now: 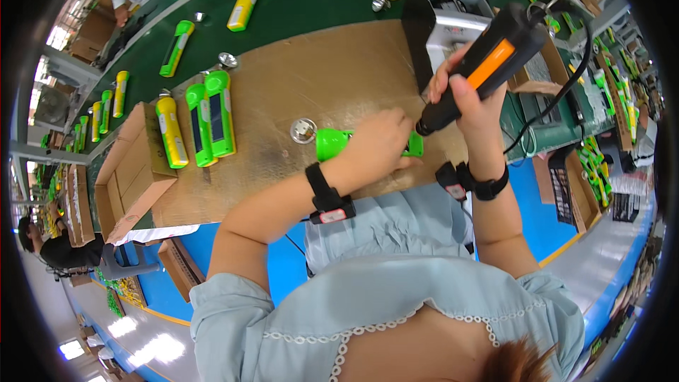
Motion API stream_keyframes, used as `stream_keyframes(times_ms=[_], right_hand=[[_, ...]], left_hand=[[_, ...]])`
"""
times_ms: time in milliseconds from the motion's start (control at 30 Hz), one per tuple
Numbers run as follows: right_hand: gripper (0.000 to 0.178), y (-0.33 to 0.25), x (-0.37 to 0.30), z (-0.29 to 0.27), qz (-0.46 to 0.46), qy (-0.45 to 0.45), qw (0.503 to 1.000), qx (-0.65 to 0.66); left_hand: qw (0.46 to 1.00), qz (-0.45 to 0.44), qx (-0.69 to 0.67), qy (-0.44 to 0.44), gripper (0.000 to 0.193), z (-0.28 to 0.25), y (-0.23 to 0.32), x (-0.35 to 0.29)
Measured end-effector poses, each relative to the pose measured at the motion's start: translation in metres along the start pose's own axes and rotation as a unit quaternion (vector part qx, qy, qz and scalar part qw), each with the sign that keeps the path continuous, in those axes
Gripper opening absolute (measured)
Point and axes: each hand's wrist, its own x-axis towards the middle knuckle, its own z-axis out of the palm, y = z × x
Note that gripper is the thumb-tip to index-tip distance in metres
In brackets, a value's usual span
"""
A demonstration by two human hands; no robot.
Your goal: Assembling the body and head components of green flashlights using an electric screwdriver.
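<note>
In the head view, the left hand [378,143] was clenched over a glossy green plastic flashlight [332,143] lying on the brown cardboard sheet [318,78] that covered the counter, its round silver reflector [303,130] facing left. The right hand [463,95] gripped a black-and-orange electric screwdriver [488,64], tilted, its tip just right of the left hand at the flashlight's right end. More green and yellow flashlights [201,120] lay at the far left.

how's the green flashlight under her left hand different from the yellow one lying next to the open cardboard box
The held green flashlight is green and gripped by the left hand, with the right hand's power screwdriver at it. The yellow flashlight is yellow and lies untouched. Both lie flat on the brown board.
</note>
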Motion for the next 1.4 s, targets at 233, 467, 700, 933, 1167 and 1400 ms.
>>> stream_keyframes(times_ms=[233, 467, 700, 933, 1167, 1400], right_hand=[[0.031, 0.005, -0.006, 0.007, 0.0, 0.019, 0.999, 0.032], [0.036, -0.003, -0.007, 0.001, -0.035, 0.005, 0.998, 0.049], [0.041, -0.055, 0.031, -0.038, -0.198, 0.188, 0.959, -0.076], [0.024, -0.056, 0.059, -0.064, -0.194, 0.266, 0.937, -0.119], [0.032, -0.04, 0.067, -0.056, -0.134, 0.228, 0.955, -0.134], [0.021, -0.047, 0.046, -0.043, -0.124, 0.156, 0.967, -0.161]], left_hand=[[1.0, -0.01, -0.001, 0.0, 0.052, 0.0, 0.0, -0.003], [1.0, 0.002, -0.012, -0.013, 0.049, 0.0, 0.002, 0.0], [0.995, -0.014, 0.091, -0.038, 0.051, -0.019, 0.003, -0.01], [0.925, -0.172, 0.279, -0.19, 0.043, -0.058, -0.003, -0.025], [0.993, -0.076, 0.087, -0.035, 0.045, -0.028, 0.001, 0.005], [0.996, -0.047, -0.073, -0.008, 0.043, -0.009, -0.016, 0.012]])
